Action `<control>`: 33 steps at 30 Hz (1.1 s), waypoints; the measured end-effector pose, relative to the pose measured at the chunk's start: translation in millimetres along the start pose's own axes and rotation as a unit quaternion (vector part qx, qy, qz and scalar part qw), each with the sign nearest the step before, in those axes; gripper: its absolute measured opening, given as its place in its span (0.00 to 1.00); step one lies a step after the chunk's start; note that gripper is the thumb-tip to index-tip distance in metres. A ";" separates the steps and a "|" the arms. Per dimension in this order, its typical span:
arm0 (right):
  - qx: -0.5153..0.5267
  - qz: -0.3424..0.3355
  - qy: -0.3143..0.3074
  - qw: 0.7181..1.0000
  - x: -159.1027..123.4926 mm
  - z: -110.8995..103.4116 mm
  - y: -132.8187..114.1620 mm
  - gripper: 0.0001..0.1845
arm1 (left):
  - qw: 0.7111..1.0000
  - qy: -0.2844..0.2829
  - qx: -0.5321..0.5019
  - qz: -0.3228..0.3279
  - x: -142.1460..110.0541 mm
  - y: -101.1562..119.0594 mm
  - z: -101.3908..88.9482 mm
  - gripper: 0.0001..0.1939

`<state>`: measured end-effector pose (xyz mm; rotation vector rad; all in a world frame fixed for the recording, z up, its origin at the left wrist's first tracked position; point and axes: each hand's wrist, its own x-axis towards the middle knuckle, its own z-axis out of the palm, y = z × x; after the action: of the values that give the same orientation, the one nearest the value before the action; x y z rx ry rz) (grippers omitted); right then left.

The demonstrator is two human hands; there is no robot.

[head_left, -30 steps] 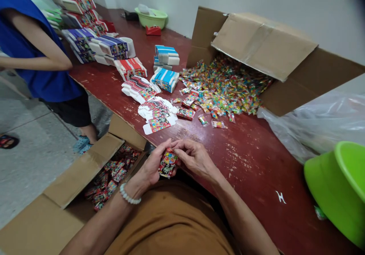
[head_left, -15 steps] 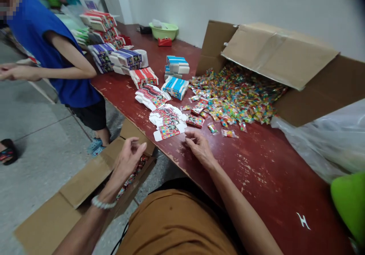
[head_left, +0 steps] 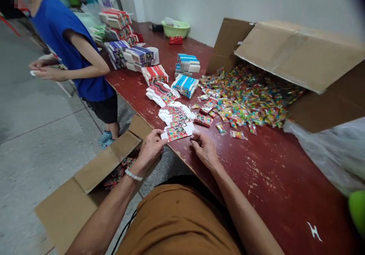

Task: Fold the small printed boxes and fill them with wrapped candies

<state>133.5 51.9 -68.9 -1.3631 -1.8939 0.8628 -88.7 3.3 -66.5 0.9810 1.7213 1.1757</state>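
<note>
At the edge of a worn red table (head_left: 270, 163), your left hand (head_left: 151, 148) pinches one end flap of the front box blank (head_left: 178, 133), thumb and fingers closed on it, while your right hand (head_left: 207, 150), half curled, meets the other end; whether it grips cannot be told. The blank lies flat, printed side up, before a fan of similar blanks (head_left: 175, 112). Work looks partway along: small red packets (head_left: 125, 167), apparently finished, lie in the floor carton (head_left: 107, 163) at your left, and two formed boxes (head_left: 203, 120) sit beside wrapped candies (head_left: 248, 95) spilling from a large carton (head_left: 285, 53); the unfolded blanks and loose candies appear left to do. Bright printing covers the blanks, but no brand or wording is legible; only a white H-shaped mark (head_left: 314, 231) shows on the tabletop to your right
</note>
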 end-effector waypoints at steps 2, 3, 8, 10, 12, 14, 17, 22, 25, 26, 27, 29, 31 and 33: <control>0.010 0.010 0.017 1.000 -0.3 0.6 2.2 0.20 | 0.999 -0.020 -0.038 -0.013 -7.0 -0.3 5.8 0.15; 0.018 0.017 0.029 0.999 -0.4 0.8 2.8 0.22 | 0.998 -0.032 -0.058 -0.020 -10.2 0.0 8.6 0.15; 0.187 0.108 0.049 0.975 -3.5 -2.3 -1.2 0.32 | 0.978 -0.146 -0.140 -0.053 -30.3 4.3 16.0 0.20; 0.281 0.143 0.028 0.949 -7.5 -6.0 -6.8 0.30 | 0.967 -0.192 -0.152 -0.067 -40.9 6.2 14.6 0.21; 0.352 0.150 0.007 0.924 -12.8 -10.6 -14.8 0.24 | 0.957 -0.242 -0.140 -0.079 -50.3 8.4 10.7 0.22; 0.406 0.142 -0.008 0.903 -18.5 -15.7 -25.3 0.19 | 0.941 -0.305 -0.121 -0.078 -56.3 11.9 5.7 0.24; 0.455 0.134 -0.054 0.879 -26.6 -22.1 -44.2 0.17 | 0.904 -0.384 -0.175 -0.063 -59.1 20.4 2.2 0.32; 0.480 0.124 -0.163 0.853 -38.9 -24.7 -66.0 0.17 | 0.814 -0.474 -0.310 -0.130 -65.1 33.2 14.1 0.29; 0.473 0.110 -0.203 0.850 -43.4 -23.8 -67.0 0.18 | 0.822 -0.448 -0.325 -0.133 -71.1 37.3 19.3 0.26; 0.468 0.102 -0.205 0.853 -44.1 -23.6 -66.3 0.19 | 0.838 -0.431 -0.312 -0.123 -72.3 38.7 19.6 0.24; 0.467 0.094 -0.202 0.856 -44.4 -23.4 -65.8 0.21 | 0.854 -0.413 -0.294 -0.115 -73.1 40.3 19.4 0.22; 0.475 0.079 -0.187 0.856 -44.4 -23.2 -65.4 0.24 | 0.879 -0.384 -0.261 -0.107 -73.6 44.2 18.6 0.18; 0.490 0.076 -0.172 0.851 -44.4 -22.7 -65.8 0.26 | 0.894 -0.358 -0.248 -0.109 -74.2 48.2 18.8 0.16; 0.489 0.092 -0.167 0.851 -45.4 -21.0 -65.7 0.24 | 0.900 -0.336 -0.254 -0.115 -75.5 51.3 21.5 0.17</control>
<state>126.6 -4.8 -9.3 -0.7566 -1.1746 1.9143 -33.4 -45.1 -8.2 0.7116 0.8824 0.9079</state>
